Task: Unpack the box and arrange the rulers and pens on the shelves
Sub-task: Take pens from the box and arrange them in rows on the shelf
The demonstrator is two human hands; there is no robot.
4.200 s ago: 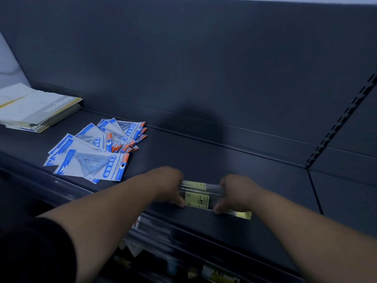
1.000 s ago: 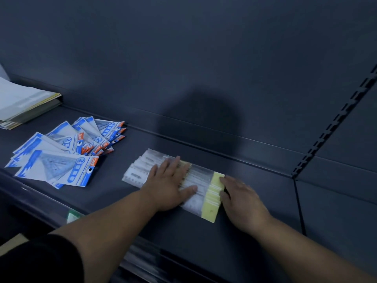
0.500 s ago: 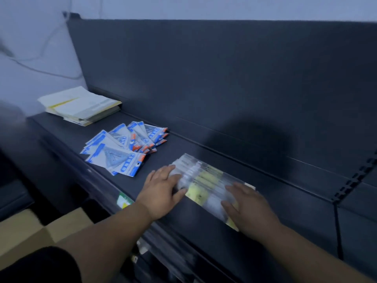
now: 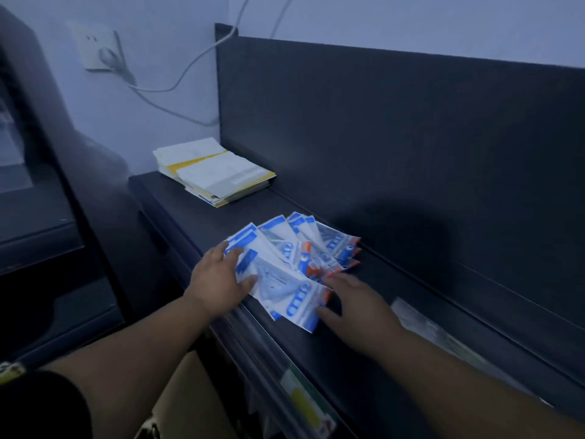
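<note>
Head view: a fan of blue-and-white ruler packets (image 4: pixel 285 264) is seen lying on the dark shelf (image 4: pixel 364 353), close to its front edge. The left hand (image 4: pixel 218 280) is laid flat on the left side of the fan, fingers straight and the thumb touching the frontmost packet. The right hand (image 4: pixel 357 308) is held with fingers extended, the fingertips touching the right edge of that same packet; nothing is gripped by either hand. A clear-wrapped pack (image 4: pixel 418 315) is seen on the shelf further right, blurred and partly hidden by the right forearm. A stack of papers (image 4: pixel 218 175) is set at the shelf's left end, beside the back panel (image 4: pixel 395 153). A cardboard box (image 4: pixel 186 394) is glimpsed below the shelf. A wall socket (image 4: pixel 95 49) with a white cable (image 4: pixel 177 87) is seen on the wall behind.
</note>
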